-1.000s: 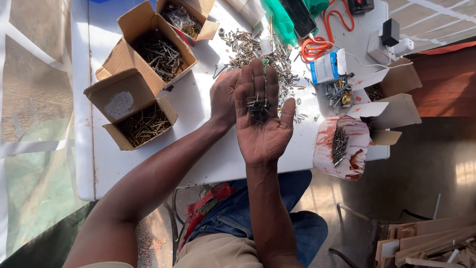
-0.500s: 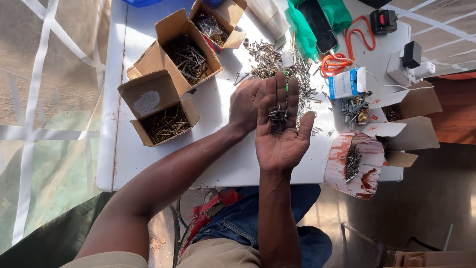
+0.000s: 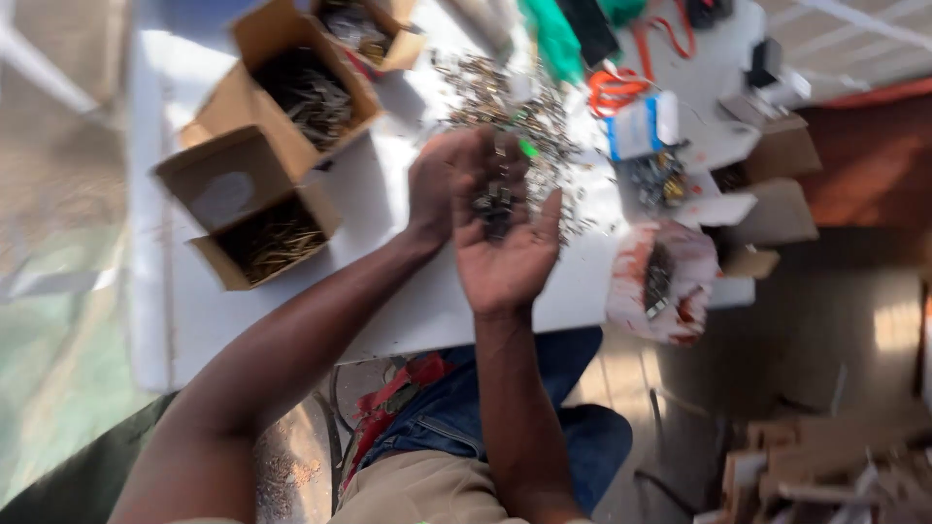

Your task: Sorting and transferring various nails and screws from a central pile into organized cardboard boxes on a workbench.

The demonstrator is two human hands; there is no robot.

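My right hand [image 3: 505, 243] lies palm up over the tabletop's [image 3: 408, 301] near edge, fingers [image 3: 549, 218] apart, cradling a small clump of screws [image 3: 493, 199]. At its nine o'clock my left hand [image 3: 437, 180] touches it, fingers curled in toward the clump; I cannot tell whether they pinch anything. At four o'clock sits a torn bag [image 3: 660, 281]. At nine o'clock stand open boxes [image 3: 257, 209] of screws. At twelve o'clock lies a loose pile [image 3: 495, 97].
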